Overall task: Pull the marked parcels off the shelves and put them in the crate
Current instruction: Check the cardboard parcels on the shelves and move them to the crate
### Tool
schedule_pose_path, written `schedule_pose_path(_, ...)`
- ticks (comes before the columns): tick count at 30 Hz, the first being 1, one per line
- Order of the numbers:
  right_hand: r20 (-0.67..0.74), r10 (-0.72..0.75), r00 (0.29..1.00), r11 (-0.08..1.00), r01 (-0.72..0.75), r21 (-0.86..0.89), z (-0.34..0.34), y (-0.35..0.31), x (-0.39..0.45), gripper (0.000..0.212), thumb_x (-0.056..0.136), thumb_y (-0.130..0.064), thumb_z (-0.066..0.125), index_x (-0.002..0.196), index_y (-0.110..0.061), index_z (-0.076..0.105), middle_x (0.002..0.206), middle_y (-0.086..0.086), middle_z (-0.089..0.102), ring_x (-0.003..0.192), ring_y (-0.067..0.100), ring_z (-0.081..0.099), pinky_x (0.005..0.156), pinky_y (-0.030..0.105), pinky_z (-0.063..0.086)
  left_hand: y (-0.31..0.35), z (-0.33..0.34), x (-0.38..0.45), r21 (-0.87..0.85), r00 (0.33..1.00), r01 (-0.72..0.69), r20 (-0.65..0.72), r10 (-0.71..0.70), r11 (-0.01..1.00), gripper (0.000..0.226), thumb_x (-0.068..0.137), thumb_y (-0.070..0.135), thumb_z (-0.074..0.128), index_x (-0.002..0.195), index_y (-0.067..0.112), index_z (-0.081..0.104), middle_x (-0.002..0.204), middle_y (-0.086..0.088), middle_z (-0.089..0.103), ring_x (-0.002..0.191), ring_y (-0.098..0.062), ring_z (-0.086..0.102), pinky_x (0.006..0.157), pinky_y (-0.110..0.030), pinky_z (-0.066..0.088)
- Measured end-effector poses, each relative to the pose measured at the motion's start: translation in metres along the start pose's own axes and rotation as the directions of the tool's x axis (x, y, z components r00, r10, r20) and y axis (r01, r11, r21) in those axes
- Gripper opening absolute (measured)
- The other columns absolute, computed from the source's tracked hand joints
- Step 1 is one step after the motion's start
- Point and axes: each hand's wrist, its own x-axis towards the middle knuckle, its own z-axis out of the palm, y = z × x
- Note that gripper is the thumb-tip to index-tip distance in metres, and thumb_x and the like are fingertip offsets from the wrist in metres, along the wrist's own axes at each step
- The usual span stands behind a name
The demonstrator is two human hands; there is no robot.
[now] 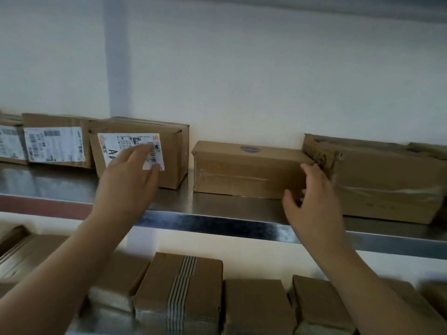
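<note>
We saw an upper shelf running left to right, with a row of boxes on it against the wall. At far left, two labelled boxes stood side by side, touching. Right of them a tilted box leaned back, with the left hand in front of its label. Further right, after a gap, a long box lay flat. The right hand was at its right end, between it and a big box just beside it. Below and nearer us, more boxes sat in a row on a lower shelf.
</note>
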Motion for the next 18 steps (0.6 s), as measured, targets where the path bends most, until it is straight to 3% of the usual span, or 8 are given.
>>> schedule_pose_path(2, -0.015, -0.018, 1.000, 0.998, 0.017, -0.059, 0.001, -0.002, 0.003, 0.062, 0.095, -0.029, 0.058, 0.148, -0.018, 0.030, 0.149, 0.010, 0.040, 0.129, 0.027, 0.049, 0.102, 0.041, 0.049, 0.021, 0.007, -0.001, -0.051, 0.988, -0.145, 0.046, 0.148, 0.988, 0.046, 0.098, 0.030, 0.048, 0.142, 0.018, 0.044, 0.110, -0.012, 0.068, 0.095, -0.030, 0.065, 0.081, -0.046, 0.055)
schedule_pose_path(4, -0.039, -0.007, 0.999, 0.997, 0.004, -0.071, 0.004, -0.005, 0.002, 0.063, 0.095, -0.029, 0.057, 0.149, -0.018, 0.028, 0.151, 0.012, 0.036, 0.135, 0.029, 0.041, 0.104, 0.041, 0.046, 0.036, 0.019, 0.000, -0.075, 0.969, -0.204, 0.130, 0.212, 0.976, 0.052, 0.097, 0.036, 0.045, 0.147, 0.026, 0.032, 0.092, -0.004, 0.068, 0.076, -0.022, 0.064, 0.070, -0.041, 0.056)
schedule_pose_path(7, -0.005, 0.034, 0.999, 0.990, -0.034, -0.138, 0.008, -0.003, -0.001, 0.069, 0.094, -0.034, 0.056, 0.152, -0.027, 0.018, 0.158, 0.016, 0.021, 0.141, 0.036, 0.030, 0.102, 0.048, 0.045, 0.042, 0.036, 0.000, -0.114, 0.944, -0.139, 0.284, 0.166, 0.984, 0.075, 0.096, 0.045, 0.048, 0.152, 0.038, -0.001, 0.086, -0.002, 0.065, 0.072, -0.019, 0.062, 0.071, -0.041, 0.056)
schedule_pose_path(9, 0.048, 0.058, 0.997, 0.985, -0.049, -0.167, 0.009, -0.001, 0.002, 0.078, 0.093, -0.040, 0.055, 0.152, -0.034, 0.004, 0.159, 0.017, 0.021, 0.135, 0.041, 0.036, 0.101, 0.051, 0.045, 0.039, 0.042, 0.000, -0.146, 0.933, -0.141, 0.313, 0.181, 0.979, 0.085, 0.095, 0.047, 0.051, 0.149, 0.045, -0.015, 0.083, 0.000, 0.065, 0.071, -0.017, 0.062, 0.073, -0.039, 0.056)
schedule_pose_path(11, 0.070, 0.040, 0.997, 0.987, -0.028, -0.156, 0.009, 0.002, 0.005, 0.086, 0.092, -0.043, 0.055, 0.151, -0.039, -0.007, 0.153, 0.016, 0.031, 0.123, 0.039, 0.048, 0.094, 0.051, 0.051, 0.036, 0.043, 0.003, -0.179, 0.931, -0.129, 0.318, 0.181, 0.975, 0.088, 0.094, 0.047, 0.053, 0.148, 0.048, -0.016, 0.085, 0.001, 0.065, 0.073, -0.016, 0.064, 0.077, -0.038, 0.056)
schedule_pose_path(14, 0.104, 0.020, 0.994, 0.995, -0.010, -0.098, 0.008, 0.005, 0.006, 0.093, 0.092, -0.044, 0.057, 0.149, -0.044, -0.016, 0.141, 0.011, 0.040, 0.110, 0.030, 0.054, 0.082, 0.042, 0.054, 0.033, 0.044, 0.005, -0.184, 0.927, -0.099, 0.340, 0.157, 0.978, 0.082, 0.091, 0.052, 0.055, 0.151, 0.044, 0.000, 0.091, 0.001, 0.066, 0.081, -0.018, 0.065, 0.082, -0.041, 0.057)
schedule_pose_path(18, 0.120, -0.022, 0.992, 0.996, 0.031, -0.080, 0.006, 0.009, 0.007, 0.092, 0.091, -0.045, 0.060, 0.152, -0.042, -0.009, 0.134, 0.009, 0.040, 0.110, 0.026, 0.053, 0.086, 0.038, 0.050, 0.033, 0.043, 0.003, -0.247, 0.940, -0.093, 0.298, 0.167, 0.965, 0.087, 0.087, 0.057, 0.058, 0.147, 0.054, -0.006, 0.089, -0.002, 0.068, 0.082, -0.019, 0.067, 0.081, -0.041, 0.057)
